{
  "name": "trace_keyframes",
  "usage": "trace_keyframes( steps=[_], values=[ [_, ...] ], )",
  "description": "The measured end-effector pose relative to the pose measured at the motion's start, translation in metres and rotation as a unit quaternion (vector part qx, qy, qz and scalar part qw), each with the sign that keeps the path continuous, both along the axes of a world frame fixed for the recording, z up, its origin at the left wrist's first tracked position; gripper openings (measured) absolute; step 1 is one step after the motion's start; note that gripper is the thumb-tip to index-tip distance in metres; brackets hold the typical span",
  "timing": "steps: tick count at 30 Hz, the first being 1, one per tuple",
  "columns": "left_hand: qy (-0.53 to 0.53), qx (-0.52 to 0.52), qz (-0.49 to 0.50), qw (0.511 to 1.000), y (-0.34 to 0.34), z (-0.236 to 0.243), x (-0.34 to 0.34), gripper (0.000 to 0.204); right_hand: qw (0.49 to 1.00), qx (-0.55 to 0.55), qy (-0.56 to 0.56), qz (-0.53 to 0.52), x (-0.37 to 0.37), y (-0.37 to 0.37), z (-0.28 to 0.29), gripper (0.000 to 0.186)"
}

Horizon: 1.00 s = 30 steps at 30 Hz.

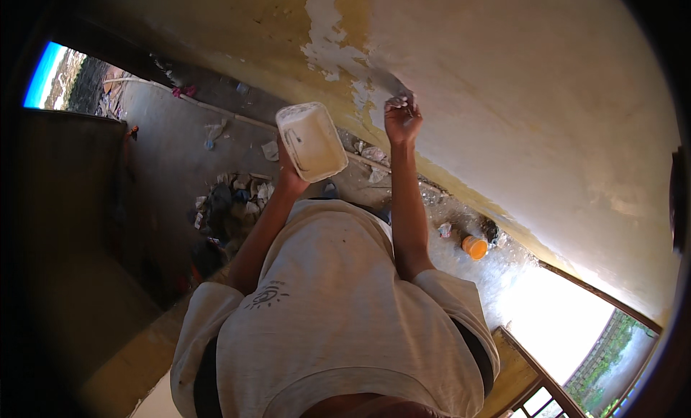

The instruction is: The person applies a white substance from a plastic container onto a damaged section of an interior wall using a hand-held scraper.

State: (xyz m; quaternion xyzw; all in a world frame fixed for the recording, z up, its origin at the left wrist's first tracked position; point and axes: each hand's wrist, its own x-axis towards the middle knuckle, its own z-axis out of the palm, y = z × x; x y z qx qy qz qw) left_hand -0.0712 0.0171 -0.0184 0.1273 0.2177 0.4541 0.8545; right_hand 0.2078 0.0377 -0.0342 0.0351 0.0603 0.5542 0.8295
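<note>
My left hand (pixel 291 170) grips a rectangular off-white plastic container (pixel 313 141), tilted with its open top toward me and pale smears inside. My right hand (pixel 403 119) is raised at the wall (pixel 518 108), fingers curled, with pale material on the fingertips; I cannot make out what they hold, and a dark shadow lies just beyond them. The wall is patchy yellow with flaked white areas (pixel 327 37) beside my hand and a smoother pale surface to the right.
Below, a long pale pole or pipe (pixel 252 121) runs along the wall's foot among scraps. A rubble heap (pixel 230 209) lies left of my body, an orange bucket (pixel 474 247) to the right. Openings show at upper left (pixel 72 80) and lower right (pixel 604 360).
</note>
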Motion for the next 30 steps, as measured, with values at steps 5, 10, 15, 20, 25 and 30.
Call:
trace_keyframes(
  steps=[5,10,15,20,25,30],
  values=[
    [0.049,-0.027,-0.007,0.998,0.014,-0.007,-0.011,0.067,0.991,0.067,0.069,-0.098,0.022,-0.081,0.023,0.021],
    [0.040,-0.032,-0.070,0.996,0.020,0.021,-0.001,0.067,0.972,-0.187,-0.136,-0.042,0.008,-0.139,0.034,0.012],
    [0.012,-0.051,-0.100,0.994,0.013,0.033,-0.003,0.063,0.969,-0.208,-0.119,0.064,-0.052,-0.100,0.036,0.014],
    [0.009,-0.050,-0.107,0.993,0.019,0.015,0.006,0.061,0.972,-0.183,-0.058,0.135,-0.049,-0.023,-0.032,0.016],
    [-0.006,-0.065,-0.099,0.993,0.024,0.012,-0.006,0.059,0.994,-0.106,-0.029,0.005,-0.025,-0.001,0.016,0.018],
    [0.024,-0.052,-0.025,0.998,0.027,-0.017,-0.018,0.061,0.989,0.121,0.061,-0.060,-0.009,-0.068,0.050,0.017]
  ],
)
